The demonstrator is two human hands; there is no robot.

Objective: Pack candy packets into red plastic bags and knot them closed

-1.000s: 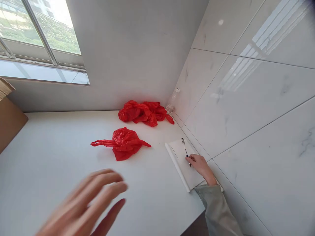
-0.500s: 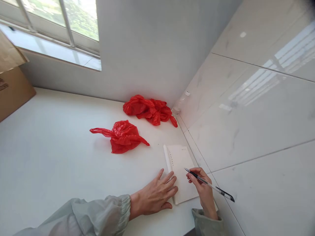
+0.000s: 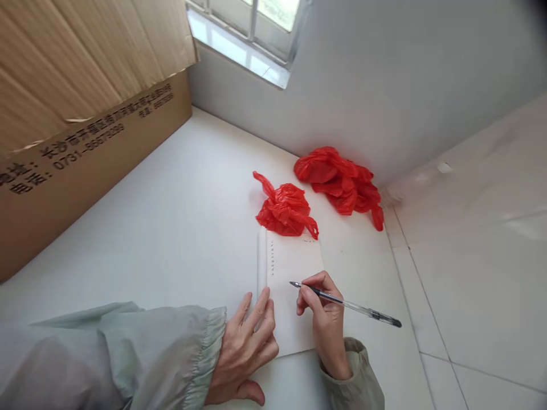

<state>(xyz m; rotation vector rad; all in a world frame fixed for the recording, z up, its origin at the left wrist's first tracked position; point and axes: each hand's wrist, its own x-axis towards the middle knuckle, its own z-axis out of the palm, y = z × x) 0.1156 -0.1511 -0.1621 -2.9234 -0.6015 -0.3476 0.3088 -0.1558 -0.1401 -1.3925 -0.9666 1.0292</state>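
Observation:
A white notebook (image 3: 294, 319) lies open on the white table, with small handwriting down its left side and a few marks at the top right. My left hand (image 3: 248, 344) rests with fingers extended on the notebook's lower left edge, holding nothing. In my right hand (image 3: 327, 319) a pen (image 3: 354, 306) with a clear barrel and black grip is pinched between thumb and fingers. Its tip points left over the page; I cannot tell whether it touches the paper. Just beyond the notebook's top edge sits a crumpled red plastic bag (image 3: 285, 209).
Another red plastic bag (image 3: 342, 179) lies against the back wall. A clear bottle (image 3: 392, 196) stands blurred in the corner. The large cardboard box (image 3: 141, 139) with printed characters occupies the left. Glossy wall tiles (image 3: 482, 273) bound the table's right side.
The view has swung left, bringing more of the cardboard box in. The notebook has moved left, away from the tiled wall and close to the nearer red bag, both hands with it.

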